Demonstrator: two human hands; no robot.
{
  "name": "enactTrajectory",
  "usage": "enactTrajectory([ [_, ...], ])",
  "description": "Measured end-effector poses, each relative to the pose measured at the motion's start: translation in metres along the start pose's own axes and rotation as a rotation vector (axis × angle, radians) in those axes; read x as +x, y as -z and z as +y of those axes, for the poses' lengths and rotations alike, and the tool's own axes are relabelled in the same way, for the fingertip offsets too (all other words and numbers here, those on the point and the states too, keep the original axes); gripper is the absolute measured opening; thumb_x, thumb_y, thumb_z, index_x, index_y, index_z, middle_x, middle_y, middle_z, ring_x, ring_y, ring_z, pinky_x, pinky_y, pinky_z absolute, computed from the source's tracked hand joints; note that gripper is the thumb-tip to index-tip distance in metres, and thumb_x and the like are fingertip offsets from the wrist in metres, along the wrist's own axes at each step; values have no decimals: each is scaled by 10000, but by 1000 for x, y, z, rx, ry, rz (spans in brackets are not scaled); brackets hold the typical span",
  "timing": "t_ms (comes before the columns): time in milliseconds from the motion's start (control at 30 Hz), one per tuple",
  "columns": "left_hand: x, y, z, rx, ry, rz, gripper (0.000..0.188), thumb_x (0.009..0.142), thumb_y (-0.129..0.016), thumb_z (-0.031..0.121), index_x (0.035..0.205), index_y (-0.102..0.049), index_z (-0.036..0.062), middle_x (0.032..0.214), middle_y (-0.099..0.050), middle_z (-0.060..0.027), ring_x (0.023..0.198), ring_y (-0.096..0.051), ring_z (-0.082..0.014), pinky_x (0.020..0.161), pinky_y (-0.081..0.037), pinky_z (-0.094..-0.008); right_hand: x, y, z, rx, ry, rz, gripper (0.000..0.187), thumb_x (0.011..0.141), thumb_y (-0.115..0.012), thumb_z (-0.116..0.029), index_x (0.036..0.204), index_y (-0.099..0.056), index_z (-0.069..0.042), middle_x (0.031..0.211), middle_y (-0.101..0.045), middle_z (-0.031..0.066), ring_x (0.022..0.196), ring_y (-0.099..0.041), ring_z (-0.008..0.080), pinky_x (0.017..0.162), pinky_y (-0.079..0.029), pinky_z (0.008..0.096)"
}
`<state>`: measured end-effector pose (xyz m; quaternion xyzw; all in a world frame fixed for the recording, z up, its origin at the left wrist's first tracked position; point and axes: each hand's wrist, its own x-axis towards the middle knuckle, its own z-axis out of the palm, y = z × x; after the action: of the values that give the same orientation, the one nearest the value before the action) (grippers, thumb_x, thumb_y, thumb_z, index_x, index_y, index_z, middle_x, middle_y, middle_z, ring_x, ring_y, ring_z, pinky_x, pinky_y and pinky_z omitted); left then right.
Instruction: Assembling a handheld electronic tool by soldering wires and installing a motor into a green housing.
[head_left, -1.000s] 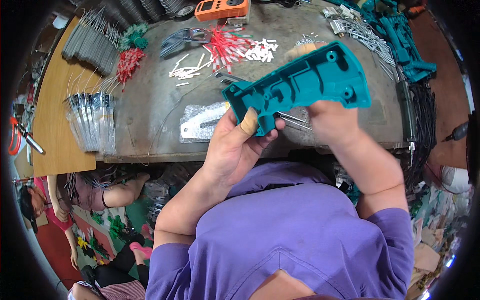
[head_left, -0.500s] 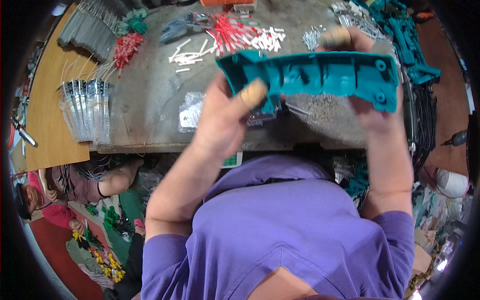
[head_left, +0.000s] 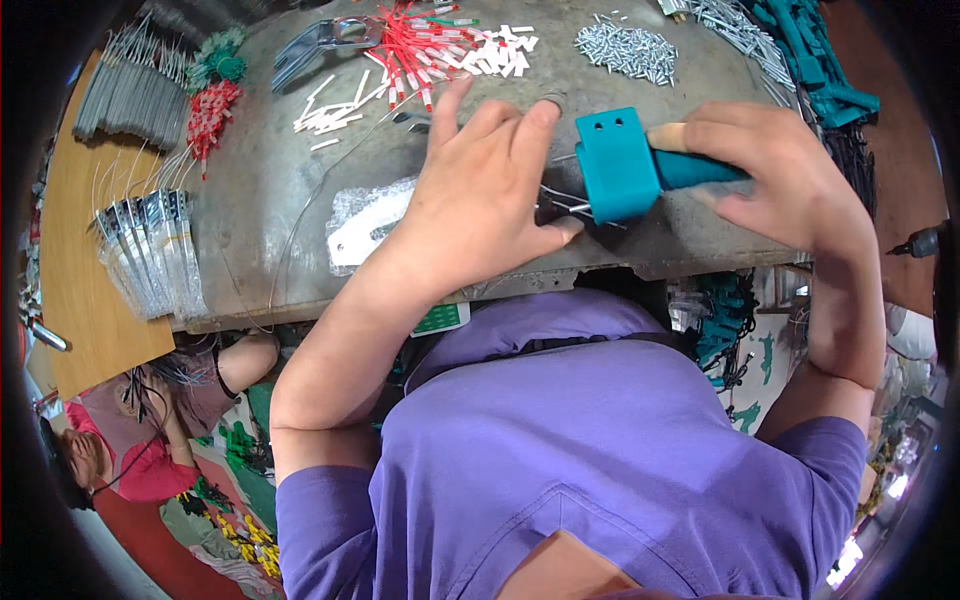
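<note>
My right hand point(head_left: 785, 165) grips the slim, rounded end of a teal plastic housing point(head_left: 620, 165), thumb below and fingers above. Its blocky end, marked by two small dark holes, points left toward my other hand. My left hand point(head_left: 485, 195) is over the bench with fingers spread and thumb stretched out; no object shows in its grasp. Thin wires point(head_left: 568, 203) with pale ends lie between that thumb and the housing, partly hidden. Beside my left wrist lies a clear plastic-wrapped white piece point(head_left: 355, 235), partly covered by my forearm.
Small screws point(head_left: 630, 52) are heaped on the metal bench point(head_left: 250, 180). Nearby are white sleeves point(head_left: 505, 50), red-wired parts point(head_left: 410, 45) and a clamp-like tool point(head_left: 320, 45). Bagged wired parts point(head_left: 155, 250) sit left, teal housings point(head_left: 800, 50) far right. A person point(head_left: 140, 440) sits lower left.
My left hand has let go of the teal housing and opened beside it. My right hand has turned the housing over, so its hollow ribbed inside no longer shows.
</note>
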<state>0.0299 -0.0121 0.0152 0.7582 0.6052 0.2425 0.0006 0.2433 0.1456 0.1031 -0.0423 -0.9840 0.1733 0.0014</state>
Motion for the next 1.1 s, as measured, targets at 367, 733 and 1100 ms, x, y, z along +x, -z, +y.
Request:
enactTrajectory([
  [367, -10, 4, -9, -20, 29, 71, 908, 573, -858, 379, 1264, -417, -10, 1117, -556, -146, 1100, -511, -324, 1102, -212, -548, 11, -32, 8, -188, 38, 120, 516, 650, -745, -64, 1146, -629, -142, 949, -621, 52, 922, -610, 286, 765, -483, 419],
  [733, -17, 3, -7, -78, 138, 75, 898, 570, -839, 460, 1250, -464, 10, 1100, -557, -136, 912, -505, -321, 813, -416, -442, 11, -37, 9, -141, -9, 137, 510, 638, -748, -45, 1130, -641, -129, 954, -628, 67, 916, -606, 301, 784, -486, 418],
  [1100, -22, -2, -6, -197, 253, 20, 870, 580, -886, 293, 1260, -441, -16, 1050, -571, -185, 971, -569, -357, 852, -469, -427, 12, -39, 10, -147, 12, 161, 504, 643, -742, -46, 1129, -638, -127, 930, -619, 62, 893, -603, 299, 764, -484, 416],
])
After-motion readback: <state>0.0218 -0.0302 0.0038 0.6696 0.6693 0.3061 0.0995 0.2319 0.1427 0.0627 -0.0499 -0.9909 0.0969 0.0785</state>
